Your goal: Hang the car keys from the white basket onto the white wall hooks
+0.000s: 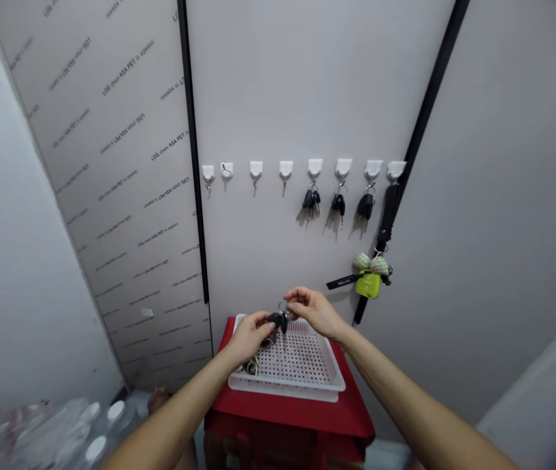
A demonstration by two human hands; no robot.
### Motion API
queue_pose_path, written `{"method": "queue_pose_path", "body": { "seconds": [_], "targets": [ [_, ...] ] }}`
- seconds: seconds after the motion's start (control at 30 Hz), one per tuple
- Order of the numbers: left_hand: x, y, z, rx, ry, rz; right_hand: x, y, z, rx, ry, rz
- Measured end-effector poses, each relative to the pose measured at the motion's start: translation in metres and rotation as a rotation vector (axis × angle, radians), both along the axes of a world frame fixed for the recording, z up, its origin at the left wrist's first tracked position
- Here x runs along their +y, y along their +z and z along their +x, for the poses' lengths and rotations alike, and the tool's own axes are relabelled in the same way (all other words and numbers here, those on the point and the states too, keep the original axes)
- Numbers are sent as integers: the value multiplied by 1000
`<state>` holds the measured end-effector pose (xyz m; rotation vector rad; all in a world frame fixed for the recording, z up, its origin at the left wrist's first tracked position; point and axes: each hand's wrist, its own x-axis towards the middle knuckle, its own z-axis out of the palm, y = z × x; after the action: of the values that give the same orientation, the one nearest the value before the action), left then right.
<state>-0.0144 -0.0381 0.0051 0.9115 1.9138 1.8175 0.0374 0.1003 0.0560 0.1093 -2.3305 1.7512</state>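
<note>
Currently, head view: a black-fobbed metal key bunch point(284, 322) is held over the white perforated plastic basket point(285, 392), pinched by the left hand point(251, 337) and, at its top, by the right hand point(314, 311), both nearly closed. Three black key bunches point(338, 203) are hung on white plastic hooks point(343, 167); this one is not.

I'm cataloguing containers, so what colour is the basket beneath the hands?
White; the basket shows best in the head view.

Key fob point(284, 322) — plastic; basket point(282, 389) — perforated plastic; wall panel point(268, 91) smooth, matt.
</note>
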Motion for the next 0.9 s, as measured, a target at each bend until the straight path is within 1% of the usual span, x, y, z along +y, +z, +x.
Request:
{"method": "queue_pose_path", "body": {
  "seconds": [0.13, 0.2, 0.27, 0.37, 0.53, 0.6, 0.67, 0.7, 0.77, 0.83, 0.9],
  "targets": [
    [3, 20, -2, 33, 35, 25, 0, 18, -2, 19, -42, 120],
    [6, 32, -5, 99, 60, 25, 1, 33, -4, 55, -85, 204],
    [9, 49, -10, 182, 87, 29, 1, 52, -8, 117, -150, 272],
    [19, 81, -21, 322, 144, 58, 2, 87, -19, 246, -272, 316],
    [41, 147, -45, 475, 345, 75, 3, 145, -46, 465, -444, 258],
    [47, 171, -53, 527, 435, 61, 4, 163, -57, 539, -497, 250],
    [52, 189, -60, 571, 523, 35, 4, 176, -66, 585, -550, 274],
    [53, 195, -63, 580, 556, 15, 3, 180, -70, 588, -577, 294],
    [54, 202, -68, 576, 594, -37, 2, 185, -75, 545, -627, 336],
    [54, 202, -71, 560, 604, -86, 0, 183, -78, 481, -661, 368],
    [53, 198, -72, 548, 593, -112, -1, 179, -78, 431, -669, 391]
  ]
}}
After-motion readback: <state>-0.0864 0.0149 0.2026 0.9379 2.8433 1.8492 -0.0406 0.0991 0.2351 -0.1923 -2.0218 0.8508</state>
